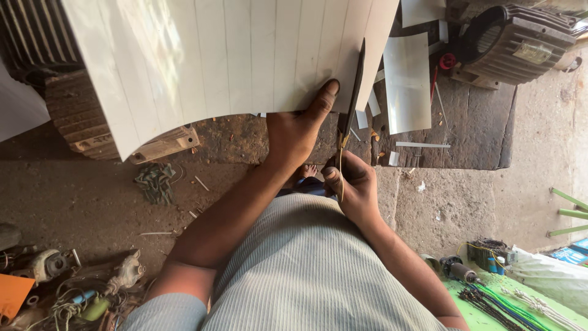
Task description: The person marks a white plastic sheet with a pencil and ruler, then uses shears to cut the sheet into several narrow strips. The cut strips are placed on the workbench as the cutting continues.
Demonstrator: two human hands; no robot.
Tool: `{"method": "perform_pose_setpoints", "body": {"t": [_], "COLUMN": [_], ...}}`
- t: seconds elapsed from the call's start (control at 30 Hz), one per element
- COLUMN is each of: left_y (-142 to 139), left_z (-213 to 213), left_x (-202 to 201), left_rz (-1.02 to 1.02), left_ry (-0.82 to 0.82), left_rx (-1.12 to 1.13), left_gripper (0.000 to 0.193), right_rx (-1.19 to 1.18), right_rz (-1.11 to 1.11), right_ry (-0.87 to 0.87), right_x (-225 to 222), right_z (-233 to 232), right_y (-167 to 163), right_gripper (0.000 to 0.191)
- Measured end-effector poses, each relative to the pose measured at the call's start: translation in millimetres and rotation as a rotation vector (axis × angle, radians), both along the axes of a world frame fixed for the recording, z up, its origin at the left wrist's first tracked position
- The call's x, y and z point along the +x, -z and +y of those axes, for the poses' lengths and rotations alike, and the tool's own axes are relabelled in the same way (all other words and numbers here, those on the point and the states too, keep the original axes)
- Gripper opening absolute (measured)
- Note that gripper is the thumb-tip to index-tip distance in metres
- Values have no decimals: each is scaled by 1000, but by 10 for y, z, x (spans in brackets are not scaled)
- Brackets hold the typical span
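A large white sheet (233,55) ruled with parallel lines curves across the top of the head view. My left hand (300,125) grips its lower edge, thumb pressed flat on the sheet. My right hand (354,184) is closed on the handles of long dark scissors (354,92), whose blades run up along a line near the sheet's right edge. A narrow strip of sheet (376,43) lies to the right of the blades.
Cut white pieces (407,79) and thin offcuts (422,145) lie on a dark stone slab (478,135). An electric motor (517,40) sits top right, a ribbed housing (76,113) at left. Wire scraps and parts (92,288) litter the bottom left; bundled wires lie on a green surface (490,309) at right.
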State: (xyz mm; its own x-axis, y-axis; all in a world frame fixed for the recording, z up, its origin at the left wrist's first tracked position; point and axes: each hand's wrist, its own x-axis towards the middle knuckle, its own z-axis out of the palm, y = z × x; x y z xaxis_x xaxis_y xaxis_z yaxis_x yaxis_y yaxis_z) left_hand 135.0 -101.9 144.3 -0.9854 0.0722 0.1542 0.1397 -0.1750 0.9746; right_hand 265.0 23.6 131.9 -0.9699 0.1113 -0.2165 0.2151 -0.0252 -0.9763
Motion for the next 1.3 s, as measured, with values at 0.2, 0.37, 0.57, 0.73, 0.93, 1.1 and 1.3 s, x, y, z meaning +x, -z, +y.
{"method": "perform_pose_setpoints", "body": {"t": [0.2, 0.37, 0.57, 0.73, 0.93, 1.1, 1.3], "left_y": [-35, 2, 97, 258, 425, 434, 373], "left_z": [46, 45, 87, 37, -143, -171, -271], "left_x": [106, 110, 98, -133, -187, -239, -365], "left_rz": [-53, -58, -55, -226, -39, -105, -140], "left_ry": [77, 85, 100, 95, 159, 69, -109], "left_rx": [81, 40, 10, 124, -60, 1, 140], "left_gripper": [30, 29, 37, 45, 42, 37, 36], "right_rx": [-94, 3, -96, -149, -126, -141, -51], "right_rz": [50, 32, -16, -48, -76, -119, -68], "right_ry": [66, 53, 122, 122, 145, 107, -122], "right_x": [-81, -71, -255, -341, -425, -482, -148], "right_z": [45, 36, 84, 61, 80, 71, -15], "right_y": [-68, -75, -23, 85, 151, 179, 112], "right_gripper": [41, 39, 39, 43, 43, 45, 68]}}
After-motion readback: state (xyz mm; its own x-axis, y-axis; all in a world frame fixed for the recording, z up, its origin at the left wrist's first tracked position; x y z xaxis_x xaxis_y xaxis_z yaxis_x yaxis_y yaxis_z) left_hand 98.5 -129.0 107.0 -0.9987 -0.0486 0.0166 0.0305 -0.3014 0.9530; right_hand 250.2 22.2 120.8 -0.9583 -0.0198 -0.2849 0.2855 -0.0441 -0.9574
